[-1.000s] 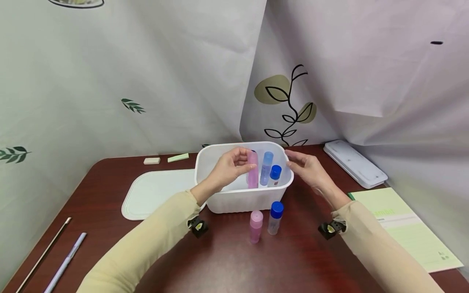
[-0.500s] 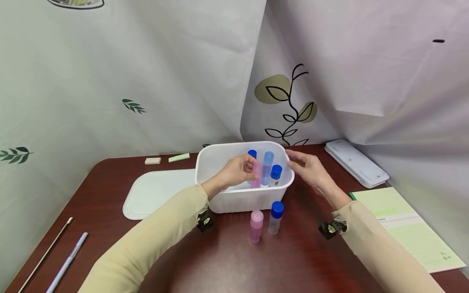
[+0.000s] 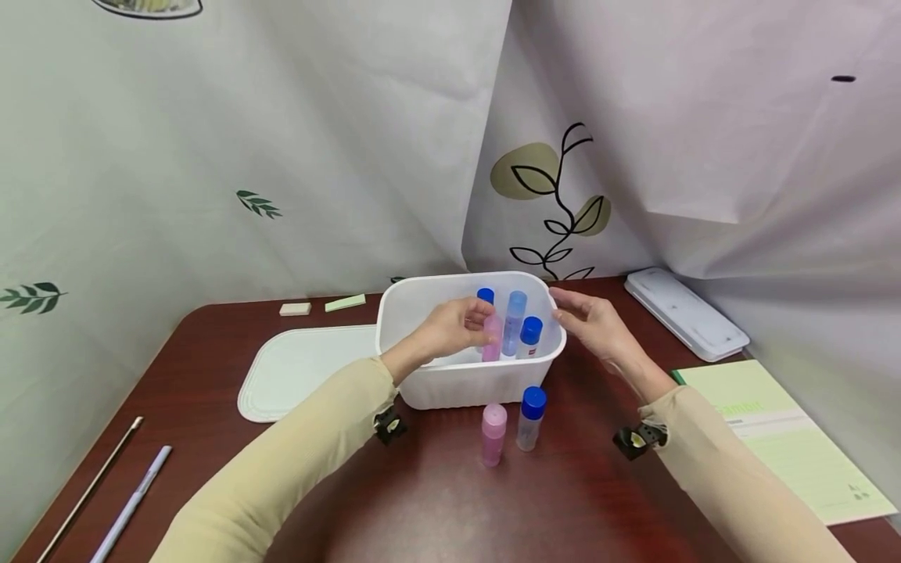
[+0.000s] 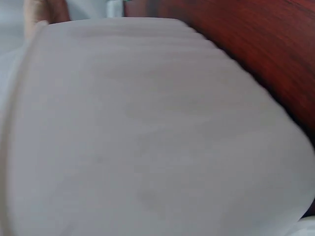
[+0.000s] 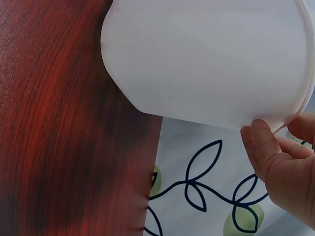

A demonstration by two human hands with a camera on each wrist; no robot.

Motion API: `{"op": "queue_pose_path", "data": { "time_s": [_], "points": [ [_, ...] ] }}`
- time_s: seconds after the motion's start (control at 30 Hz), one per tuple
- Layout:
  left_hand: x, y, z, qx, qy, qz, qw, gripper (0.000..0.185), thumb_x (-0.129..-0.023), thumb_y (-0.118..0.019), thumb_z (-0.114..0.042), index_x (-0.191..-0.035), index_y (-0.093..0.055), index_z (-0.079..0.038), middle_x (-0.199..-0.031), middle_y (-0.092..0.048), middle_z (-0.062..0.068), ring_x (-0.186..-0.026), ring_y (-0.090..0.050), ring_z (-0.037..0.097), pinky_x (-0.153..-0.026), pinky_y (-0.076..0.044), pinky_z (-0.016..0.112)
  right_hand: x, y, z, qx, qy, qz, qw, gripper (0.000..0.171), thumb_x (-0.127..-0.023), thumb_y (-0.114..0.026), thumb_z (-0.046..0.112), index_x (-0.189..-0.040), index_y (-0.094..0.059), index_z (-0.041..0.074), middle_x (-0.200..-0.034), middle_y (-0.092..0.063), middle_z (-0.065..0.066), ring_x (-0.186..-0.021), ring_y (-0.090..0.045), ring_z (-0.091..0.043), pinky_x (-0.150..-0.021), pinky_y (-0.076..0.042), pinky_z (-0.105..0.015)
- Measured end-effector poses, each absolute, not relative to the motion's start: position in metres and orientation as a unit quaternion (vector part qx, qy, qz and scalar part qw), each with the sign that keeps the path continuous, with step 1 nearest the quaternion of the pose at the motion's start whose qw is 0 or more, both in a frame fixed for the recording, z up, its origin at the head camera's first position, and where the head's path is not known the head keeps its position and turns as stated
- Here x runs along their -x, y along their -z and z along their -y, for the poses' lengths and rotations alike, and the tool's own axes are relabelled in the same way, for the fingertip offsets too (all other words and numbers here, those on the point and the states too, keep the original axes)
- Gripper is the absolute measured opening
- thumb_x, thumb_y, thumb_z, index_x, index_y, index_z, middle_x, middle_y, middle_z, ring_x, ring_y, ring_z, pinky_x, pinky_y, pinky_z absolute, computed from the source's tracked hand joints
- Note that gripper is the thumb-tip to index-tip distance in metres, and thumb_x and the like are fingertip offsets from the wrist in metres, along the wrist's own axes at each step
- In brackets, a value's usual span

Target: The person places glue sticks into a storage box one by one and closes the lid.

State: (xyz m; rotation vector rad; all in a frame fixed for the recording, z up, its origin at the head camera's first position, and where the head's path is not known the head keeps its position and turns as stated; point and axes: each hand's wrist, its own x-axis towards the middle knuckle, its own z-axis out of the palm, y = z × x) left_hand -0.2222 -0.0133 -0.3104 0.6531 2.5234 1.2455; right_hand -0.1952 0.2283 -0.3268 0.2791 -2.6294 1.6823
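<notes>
In the head view, my left hand [image 3: 450, 324] reaches over the near rim of a white plastic box [image 3: 468, 387]. Its thumb and fingers pinch a pink glue stick [image 3: 492, 348] that stands inside. Beside that stick are several glue sticks with blue caps, one [image 3: 530, 332] near the front and a paler one [image 3: 515, 320] behind. My right hand [image 3: 594, 328] holds the box's right end; the right wrist view has its fingers [image 5: 266, 140] against the outer wall and the thumb at the rim. The box wall [image 4: 147, 123] fills most of the left wrist view and hides the left hand's fingers.
Before the box stand a pink glue stick [image 3: 493, 438] and a blue-capped one [image 3: 531, 422]. A white lid [image 3: 303, 371] lies left, with an eraser [image 3: 295, 309] behind. Pens [image 3: 130, 508] are front left; a notebook [image 3: 795, 446] and white case [image 3: 686, 317] are right.
My left hand has lowered the pink glue stick into the box and moved slightly right, uncovering a blue cap behind. The right hand has stayed at the box's right end.
</notes>
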Motion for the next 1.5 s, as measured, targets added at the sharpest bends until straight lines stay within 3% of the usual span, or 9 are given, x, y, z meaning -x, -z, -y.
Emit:
{"op": "queue_pose_path", "data": {
  "time_s": [0.2, 0.33, 0.53, 0.8, 1.03, 1.23, 1.5],
  "points": [
    [0.193, 0.297, 0.037, -0.295, -0.508, -0.805, 0.089, 0.040, -0.085, -0.070, -0.012, -0.120, -0.059, 0.003, -0.117, -0.064, 0.017, -0.105, -0.063, 0.024, -0.090, -0.052, 0.031, 0.196, 0.327, -0.228, -0.089, -0.535, 0.840, 0.002, 0.046, -0.097, -0.052, 0.012, -0.138, -0.042, -0.004, -0.136, -0.048, -0.025, -0.116, -0.055, -0.036, -0.091, -0.050, -0.032],
    [0.164, 0.300, 0.048, -0.316, -0.578, -0.738, 0.147, 0.035, -0.083, -0.071, -0.008, -0.114, -0.061, 0.002, -0.113, -0.064, 0.020, -0.099, -0.064, 0.021, -0.086, -0.053, 0.027, 0.195, 0.324, -0.228, -0.087, -0.533, 0.842, 0.001, 0.046, -0.097, -0.052, 0.012, -0.138, -0.041, -0.003, -0.136, -0.048, -0.025, -0.116, -0.055, -0.036, -0.092, -0.049, -0.033],
    [0.135, 0.327, 0.047, -0.300, -0.632, -0.682, 0.213, 0.038, -0.080, -0.073, -0.006, -0.113, -0.059, 0.004, -0.113, -0.061, 0.022, -0.104, -0.062, 0.026, -0.090, -0.052, 0.029, 0.194, 0.325, -0.228, -0.084, -0.539, 0.838, -0.002, 0.046, -0.097, -0.052, 0.012, -0.139, -0.041, -0.003, -0.136, -0.048, -0.025, -0.116, -0.055, -0.036, -0.092, -0.049, -0.032],
    [0.130, 0.356, 0.037, -0.307, -0.620, -0.698, 0.184, 0.039, -0.076, -0.075, 0.001, -0.111, -0.059, 0.004, -0.107, -0.063, 0.017, -0.089, -0.061, 0.007, -0.085, -0.053, 0.024, 0.196, 0.326, -0.226, -0.083, -0.533, 0.842, 0.000, 0.046, -0.096, -0.053, 0.013, -0.138, -0.042, -0.003, -0.135, -0.049, -0.024, -0.114, -0.056, -0.035, -0.091, -0.049, -0.035],
    [0.131, 0.361, 0.037, -0.320, -0.609, -0.702, 0.182, 0.034, -0.077, -0.074, 0.001, -0.108, -0.060, 0.007, -0.099, -0.064, 0.021, -0.084, -0.062, 0.004, -0.083, -0.054, 0.025, 0.194, 0.325, -0.227, -0.078, -0.532, 0.843, 0.003, 0.046, -0.097, -0.052, 0.013, -0.138, -0.042, -0.003, -0.135, -0.049, -0.024, -0.115, -0.056, -0.036, -0.093, -0.047, -0.039],
    [0.134, 0.339, 0.043, -0.308, -0.600, -0.719, 0.170, 0.033, -0.077, -0.075, -0.002, -0.108, -0.064, 0.002, -0.098, -0.067, 0.015, -0.085, -0.063, 0.009, -0.079, -0.055, 0.025, 0.193, 0.323, -0.227, -0.079, -0.537, 0.840, -0.001, 0.046, -0.097, -0.052, 0.012, -0.138, -0.041, -0.003, -0.136, -0.048, -0.025, -0.116, -0.055, -0.036, -0.094, -0.047, -0.040],
    [0.159, 0.273, 0.066, -0.274, -0.643, -0.707, 0.111, 0.034, -0.082, -0.071, -0.006, -0.114, -0.062, 0.001, -0.092, -0.067, 0.001, -0.081, -0.063, 0.014, -0.076, -0.055, 0.028, 0.191, 0.322, -0.226, -0.079, -0.537, 0.840, -0.004, 0.046, -0.097, -0.051, 0.010, -0.139, -0.040, -0.004, -0.138, -0.045, -0.024, -0.118, -0.053, -0.036, -0.096, -0.045, -0.039]
  ]
}}
